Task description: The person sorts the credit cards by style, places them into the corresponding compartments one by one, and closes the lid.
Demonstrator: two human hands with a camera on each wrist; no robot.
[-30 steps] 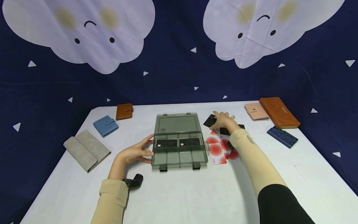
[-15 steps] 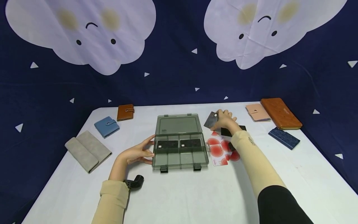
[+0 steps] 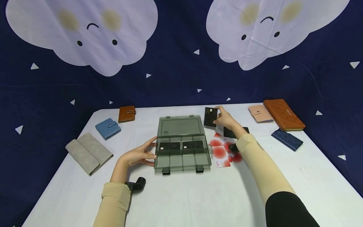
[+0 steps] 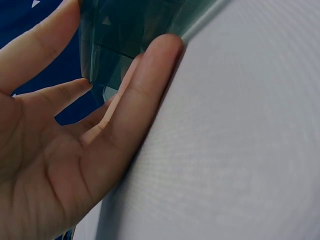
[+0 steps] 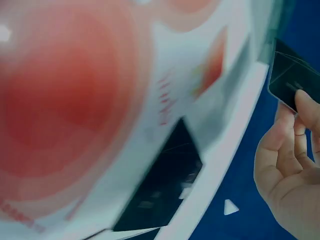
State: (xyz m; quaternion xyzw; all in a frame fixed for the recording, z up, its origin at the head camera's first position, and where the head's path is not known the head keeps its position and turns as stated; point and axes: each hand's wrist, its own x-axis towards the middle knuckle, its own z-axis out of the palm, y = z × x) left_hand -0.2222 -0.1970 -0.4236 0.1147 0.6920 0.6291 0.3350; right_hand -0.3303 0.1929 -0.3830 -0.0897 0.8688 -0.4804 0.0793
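My right hand [image 3: 226, 120] pinches a black card [image 3: 210, 116] marked VIP between thumb and fingers, raised at the back of the table. The right wrist view also catches this card [image 5: 290, 80] in the fingers. Straight, spread fingers of my left hand [image 3: 139, 153] touch the left side of a smoky grey compartment box [image 3: 181, 126], its lid folded back. Two black cards, a left one [image 3: 169, 146] and a right one [image 3: 193, 145], lie side by side in upper compartments. Below my right hand another black card [image 3: 229, 132] lies beside white cards with red circles [image 3: 219, 153], partly hidden by the wrist.
On the left lie a grey wallet [image 3: 88, 153], a blue wallet [image 3: 108, 128] and a small brown wallet [image 3: 126, 114]. To the right are a pink wallet [image 3: 260, 113], a large brown wallet [image 3: 283, 114] and a dark blue wallet [image 3: 287, 139]. A dark cloud-print curtain [image 3: 181, 85] hangs behind.
My right hand has lifted the black card up and slightly back, turning it from slanted to nearly upright with its marked face showing. My left hand stays at the box.
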